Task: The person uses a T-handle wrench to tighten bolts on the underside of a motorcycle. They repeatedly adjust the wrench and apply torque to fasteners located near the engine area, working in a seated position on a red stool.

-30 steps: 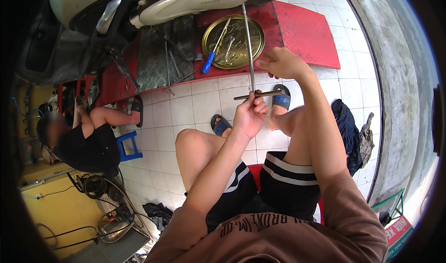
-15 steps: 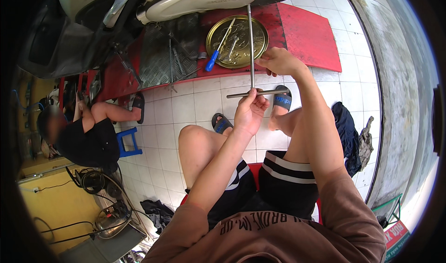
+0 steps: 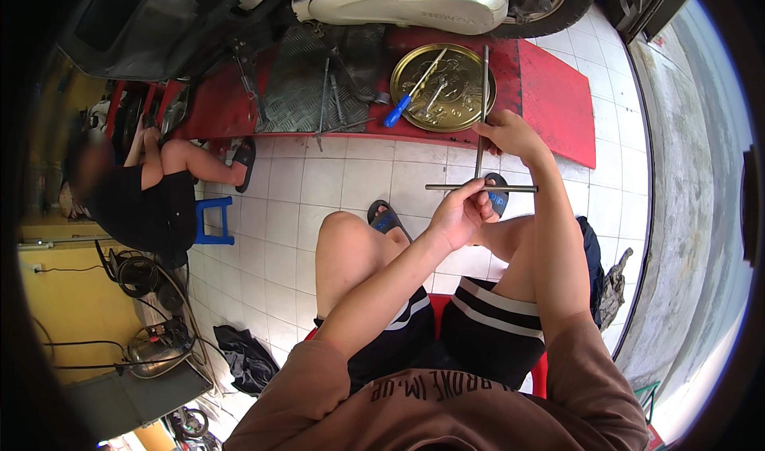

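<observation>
My left hand [image 3: 466,216] is closed round a steel T-handle wrench [image 3: 483,152], just where its crossbar meets the shaft. Farther up the same shaft, the fingers of my right hand [image 3: 516,138] are bent in against it. The wrench's far end lies over a round gold-coloured tray [image 3: 398,72], apart from the silver motorbike cover [image 3: 398,6] beyond. A screwdriver with a blue handle [image 3: 396,113] rests across the tray's left rim. Small metal parts and a short metal tool [image 3: 434,94] lie in the tray.
The tray stands on a low red platform [image 3: 550,92] with a dark tread plate [image 3: 291,92], where several metal tools lie. At the left, another person [image 3: 135,192] sits on a blue stool [image 3: 213,220]. Hoses and a metal tank [image 3: 155,351] are lower left; dark cloth [image 3: 594,268] lies right.
The wrench's far end has come away from the motorbike cover, toward me. My right hand has closed in on the shaft. The whole view has shifted, with the bike and tray now farther right.
</observation>
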Motion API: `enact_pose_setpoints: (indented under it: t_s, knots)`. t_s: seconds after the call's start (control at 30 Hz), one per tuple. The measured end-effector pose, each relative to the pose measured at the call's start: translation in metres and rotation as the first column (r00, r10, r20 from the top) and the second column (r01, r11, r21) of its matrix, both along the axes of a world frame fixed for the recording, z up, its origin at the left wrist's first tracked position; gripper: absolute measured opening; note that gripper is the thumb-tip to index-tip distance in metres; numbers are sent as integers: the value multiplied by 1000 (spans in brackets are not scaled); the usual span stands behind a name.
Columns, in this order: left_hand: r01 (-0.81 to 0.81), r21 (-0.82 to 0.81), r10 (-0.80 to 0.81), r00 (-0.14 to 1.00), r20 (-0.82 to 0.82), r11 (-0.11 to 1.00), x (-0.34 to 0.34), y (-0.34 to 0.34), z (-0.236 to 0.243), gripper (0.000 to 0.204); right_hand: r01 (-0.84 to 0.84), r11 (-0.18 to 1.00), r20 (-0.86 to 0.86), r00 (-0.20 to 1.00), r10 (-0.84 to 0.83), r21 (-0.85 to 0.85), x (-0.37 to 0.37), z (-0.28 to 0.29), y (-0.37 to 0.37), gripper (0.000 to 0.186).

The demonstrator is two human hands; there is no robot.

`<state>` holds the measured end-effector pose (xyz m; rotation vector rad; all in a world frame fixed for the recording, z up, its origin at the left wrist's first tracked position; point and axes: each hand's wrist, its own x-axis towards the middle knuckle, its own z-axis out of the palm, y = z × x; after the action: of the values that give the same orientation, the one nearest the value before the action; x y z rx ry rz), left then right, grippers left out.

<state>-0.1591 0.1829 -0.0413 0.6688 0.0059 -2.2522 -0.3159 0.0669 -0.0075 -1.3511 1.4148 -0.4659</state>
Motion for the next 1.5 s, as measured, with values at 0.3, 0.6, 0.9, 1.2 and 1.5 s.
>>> enact_pose_setpoints:
  t_s: [0.3,0.6,0.9,1.2,1.5]
  knots:
    - [24,-96,-6,983,182,995,17,-6,23,19,-75,974,146,988,43,215,18,0,5,29]
    - [355,-363,78,614,786,861,30,-22,26,20,-34,956,233,972,-36,290,24,-9,5,25]
    - [817,-303,463,51,885,490,33,-25,28,17,12,948,237,967,-92,319,26,-14,3,19]
    - [836,-326,727,-120,676,441,71,-36,44,30,134,903,561,743,-364,407,57,-6,13,10]
    - [258,-790,579,562,591,556,98,-28,41,68,215,873,768,416,-487,437,84,12,49,6]
